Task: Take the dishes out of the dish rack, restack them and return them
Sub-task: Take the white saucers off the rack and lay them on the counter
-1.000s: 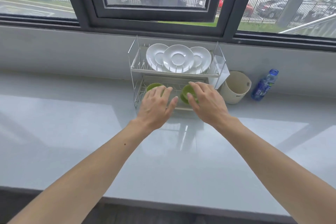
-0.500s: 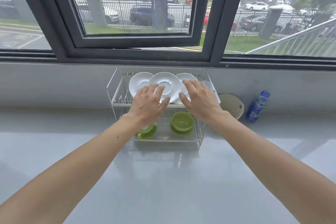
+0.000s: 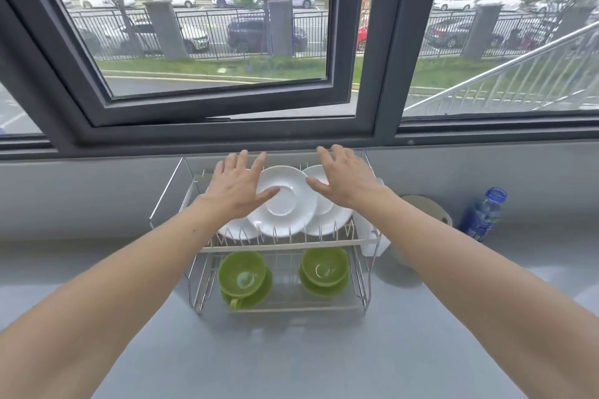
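Observation:
A two-tier wire dish rack [image 3: 278,246] stands on the grey counter against the wall below the window. Three white saucers lean in its upper tier: the middle saucer [image 3: 285,204] in front, the left saucer [image 3: 233,232] mostly hidden by my wrist, the right saucer [image 3: 327,220] partly covered. My left hand [image 3: 236,185] and my right hand [image 3: 343,178] hover over the upper tier with fingers spread, holding nothing. On the lower tier sit a green cup on a green saucer [image 3: 243,275] at the left and stacked green bowls [image 3: 324,269] at the right.
A beige cup-like container [image 3: 428,207] lies right of the rack, and a blue water bottle [image 3: 483,214] stands farther right. A white holder [image 3: 369,236] hangs on the rack's right side. The open window sash [image 3: 207,107] juts in above the rack. Grey counter [image 3: 291,359] spreads in front.
Both hands rose from the green dishes on the lower tier to the white saucers on the upper tier and reached farther back. The camera moved closer and tilted up.

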